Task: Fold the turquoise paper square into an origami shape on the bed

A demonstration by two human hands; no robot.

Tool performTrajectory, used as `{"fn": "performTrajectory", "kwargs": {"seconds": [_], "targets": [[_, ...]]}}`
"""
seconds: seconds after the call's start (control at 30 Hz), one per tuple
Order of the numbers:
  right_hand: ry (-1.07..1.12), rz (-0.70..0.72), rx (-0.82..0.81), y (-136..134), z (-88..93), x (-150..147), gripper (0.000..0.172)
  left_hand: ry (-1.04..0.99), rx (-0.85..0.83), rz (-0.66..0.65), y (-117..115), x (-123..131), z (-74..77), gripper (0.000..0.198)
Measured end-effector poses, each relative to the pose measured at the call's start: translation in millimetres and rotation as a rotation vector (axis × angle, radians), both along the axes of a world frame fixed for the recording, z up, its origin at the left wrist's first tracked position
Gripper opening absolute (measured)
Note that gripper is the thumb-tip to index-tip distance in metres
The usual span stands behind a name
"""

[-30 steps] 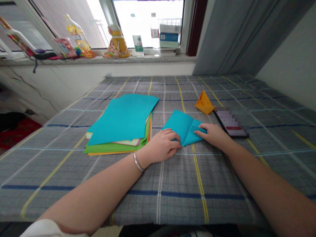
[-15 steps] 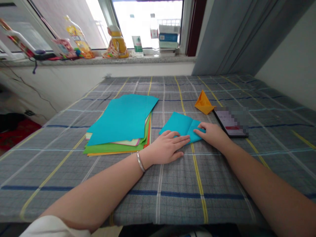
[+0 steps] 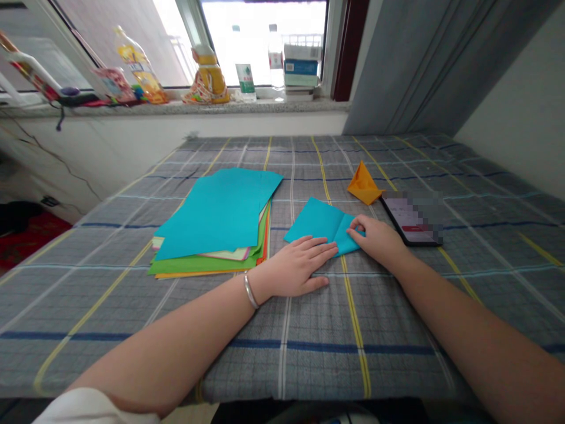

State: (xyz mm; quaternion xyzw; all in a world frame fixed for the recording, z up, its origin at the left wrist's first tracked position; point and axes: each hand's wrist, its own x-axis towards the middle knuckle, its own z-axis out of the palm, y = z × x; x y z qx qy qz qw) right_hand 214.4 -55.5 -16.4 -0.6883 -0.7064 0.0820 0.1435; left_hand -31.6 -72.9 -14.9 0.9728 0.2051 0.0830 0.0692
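Note:
A folded teal paper square [image 3: 314, 221] lies on the plaid cover, with a smaller flap folded over at its right. My right hand [image 3: 374, 239] has its fingertips and thumb on that flap, gripping the paper. My left hand [image 3: 295, 266] lies flat on the cover, its fingertips reaching the paper's lower edge. A silver bangle [image 3: 251, 291] circles my left wrist. To the left sits a stack of coloured paper [image 3: 212, 215], teal on top. A folded orange paper piece [image 3: 362, 185] stands beyond my right hand.
A smartphone [image 3: 412, 218], its screen partly pixelated, lies right of my right hand. The grey plaid cover [image 3: 309, 365] ends at a front edge near me. Bottles, books and other items stand on the window sill [image 3: 185, 107] behind.
My left hand has slid down off the teal paper toward me and flattened on the cover. The paper now lies flatter, its lower tip no longer pointing toward me.

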Motion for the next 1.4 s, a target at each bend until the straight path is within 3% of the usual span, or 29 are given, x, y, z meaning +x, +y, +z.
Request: {"fn": "performTrajectory", "kwargs": {"seconds": [0.33, 0.5, 0.63, 0.97, 1.1, 1.4], "targets": [[0.005, 0.102, 0.111, 6, -8.0, 3, 0.012, 0.043, -0.008, 0.056, -1, 2, 1.9, 0.062], [0.027, 0.31, 0.308, 6, -13.2, 6, 0.015, 0.068, -0.017, 0.064, -1, 2, 1.6, 0.063], [0.055, 0.427, 0.314, 3, -15.7, 3, 0.018, 0.076, -0.03, 0.068, 1, 2, 0.0, 0.065], [0.043, 0.368, 0.268, 2, -16.6, 4, 0.022, 0.024, -0.121, 0.066, 4, -3, 6.0, 0.059], [0.029, 0.309, 0.268, 1, -17.6, 3, 0.027, 0.042, -0.078, 0.016, 3, -6, 5.6, 0.049], [0.021, 0.169, 0.213, -2, -11.7, -1, 0.041, 0.083, -0.013, 0.012, -1, -7, 6.7, 0.054]]}}
